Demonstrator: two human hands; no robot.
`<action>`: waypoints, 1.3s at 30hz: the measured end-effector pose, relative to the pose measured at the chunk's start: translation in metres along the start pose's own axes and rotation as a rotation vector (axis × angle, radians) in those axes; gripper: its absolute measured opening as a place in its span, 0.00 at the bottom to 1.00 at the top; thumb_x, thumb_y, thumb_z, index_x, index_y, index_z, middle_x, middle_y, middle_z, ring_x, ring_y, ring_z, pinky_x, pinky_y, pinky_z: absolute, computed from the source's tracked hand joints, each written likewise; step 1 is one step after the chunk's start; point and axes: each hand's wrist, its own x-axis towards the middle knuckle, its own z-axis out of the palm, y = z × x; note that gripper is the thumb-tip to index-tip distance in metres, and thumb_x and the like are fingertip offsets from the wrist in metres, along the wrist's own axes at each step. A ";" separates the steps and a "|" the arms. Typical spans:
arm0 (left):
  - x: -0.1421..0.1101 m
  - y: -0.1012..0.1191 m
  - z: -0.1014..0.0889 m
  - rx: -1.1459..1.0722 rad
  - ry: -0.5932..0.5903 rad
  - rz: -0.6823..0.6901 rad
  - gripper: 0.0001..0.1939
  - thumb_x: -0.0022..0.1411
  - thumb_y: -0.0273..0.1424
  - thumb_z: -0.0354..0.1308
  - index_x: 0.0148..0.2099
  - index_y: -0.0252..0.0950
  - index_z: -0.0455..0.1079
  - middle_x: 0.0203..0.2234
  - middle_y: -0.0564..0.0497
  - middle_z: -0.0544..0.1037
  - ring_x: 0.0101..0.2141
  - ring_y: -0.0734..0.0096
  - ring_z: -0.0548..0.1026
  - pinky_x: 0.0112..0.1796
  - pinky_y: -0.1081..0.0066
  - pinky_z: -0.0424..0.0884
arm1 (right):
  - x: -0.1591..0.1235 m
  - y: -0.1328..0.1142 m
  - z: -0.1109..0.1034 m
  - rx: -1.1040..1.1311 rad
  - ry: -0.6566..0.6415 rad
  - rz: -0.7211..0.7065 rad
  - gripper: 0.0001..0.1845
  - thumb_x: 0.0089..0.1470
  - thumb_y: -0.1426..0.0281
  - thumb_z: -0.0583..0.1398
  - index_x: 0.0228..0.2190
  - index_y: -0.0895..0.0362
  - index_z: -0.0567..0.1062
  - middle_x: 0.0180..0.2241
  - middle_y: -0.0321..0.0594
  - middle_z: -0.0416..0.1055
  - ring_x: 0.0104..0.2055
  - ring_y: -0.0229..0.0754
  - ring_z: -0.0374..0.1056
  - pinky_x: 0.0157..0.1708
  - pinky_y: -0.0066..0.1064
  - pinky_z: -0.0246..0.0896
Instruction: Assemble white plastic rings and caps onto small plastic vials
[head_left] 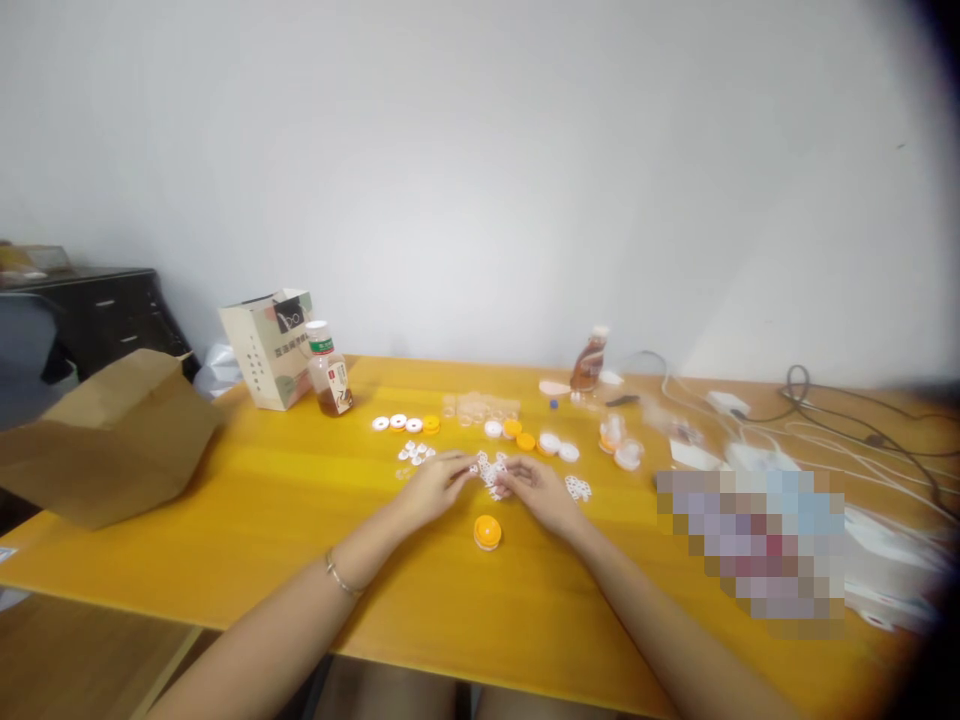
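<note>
My left hand [441, 484] is closed in a pinch at the left edge of a pile of small white pieces with dark spots [489, 468]. A small white piece seems to be at its fingertips. From the right, my right hand [538, 490] pinches a small white piece at the same pile. Nearer to me lies an orange-topped round part with a white lower edge [487, 531]. Small white rounded parts [416, 453] lie beyond my left hand, and another cluster of flat white pieces [577, 488] sits right of my right hand. Blur hides finer detail.
White and orange discs [414, 425] form a row farther back, near clear plastic cups [480, 408]. Bottles stand at back left [328, 370] and back right [589, 360]. A paper bag [266, 350], a brown bag [112, 435] and cables [847, 450] flank the table.
</note>
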 end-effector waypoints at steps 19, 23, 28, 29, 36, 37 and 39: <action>-0.002 0.019 0.004 -0.107 0.018 0.014 0.13 0.60 0.28 0.45 0.42 0.38 0.69 0.35 0.50 0.75 0.36 0.71 0.73 0.38 0.73 0.67 | 0.002 0.010 0.004 0.298 -0.140 0.093 0.14 0.37 0.63 0.64 0.27 0.57 0.71 0.29 0.36 0.73 0.34 0.37 0.69 0.42 0.32 0.60; -0.001 0.018 0.000 -0.181 -0.002 0.006 0.12 0.59 0.29 0.46 0.39 0.37 0.70 0.33 0.51 0.76 0.35 0.71 0.72 0.39 0.73 0.66 | 0.001 0.008 0.003 0.298 -0.145 0.084 0.12 0.38 0.64 0.64 0.26 0.57 0.71 0.28 0.35 0.73 0.33 0.36 0.69 0.39 0.29 0.61; 0.000 0.013 -0.002 -0.242 0.023 -0.062 0.10 0.55 0.31 0.53 0.40 0.35 0.70 0.32 0.50 0.75 0.33 0.72 0.72 0.37 0.73 0.66 | 0.000 0.007 0.003 0.304 -0.169 0.064 0.10 0.39 0.66 0.64 0.26 0.58 0.71 0.27 0.35 0.73 0.31 0.33 0.68 0.38 0.27 0.60; 0.000 0.013 -0.002 -0.227 0.024 -0.052 0.11 0.54 0.31 0.54 0.40 0.35 0.70 0.31 0.50 0.75 0.33 0.72 0.71 0.36 0.74 0.66 | 0.000 0.007 0.003 0.312 -0.172 0.070 0.11 0.39 0.66 0.64 0.26 0.58 0.71 0.27 0.35 0.73 0.31 0.34 0.68 0.38 0.27 0.60; 0.000 0.014 -0.003 -0.147 0.032 -0.039 0.07 0.54 0.31 0.54 0.34 0.35 0.71 0.26 0.52 0.74 0.29 0.74 0.70 0.32 0.75 0.65 | 0.002 0.008 0.003 0.265 -0.060 0.084 0.11 0.37 0.65 0.64 0.25 0.59 0.74 0.24 0.38 0.73 0.29 0.37 0.68 0.35 0.30 0.62; 0.000 0.014 -0.002 -0.156 0.055 -0.054 0.07 0.54 0.31 0.54 0.34 0.35 0.70 0.26 0.52 0.74 0.28 0.74 0.70 0.31 0.75 0.65 | 0.002 0.008 0.003 0.258 -0.043 0.080 0.11 0.37 0.64 0.64 0.25 0.59 0.74 0.24 0.38 0.73 0.29 0.37 0.68 0.36 0.31 0.62; 0.000 0.015 0.000 -0.193 0.098 -0.073 0.08 0.53 0.32 0.55 0.34 0.34 0.70 0.26 0.52 0.74 0.28 0.74 0.71 0.31 0.75 0.66 | 0.001 0.008 0.005 0.255 -0.026 0.083 0.11 0.37 0.64 0.64 0.25 0.59 0.75 0.26 0.38 0.74 0.29 0.37 0.69 0.38 0.32 0.62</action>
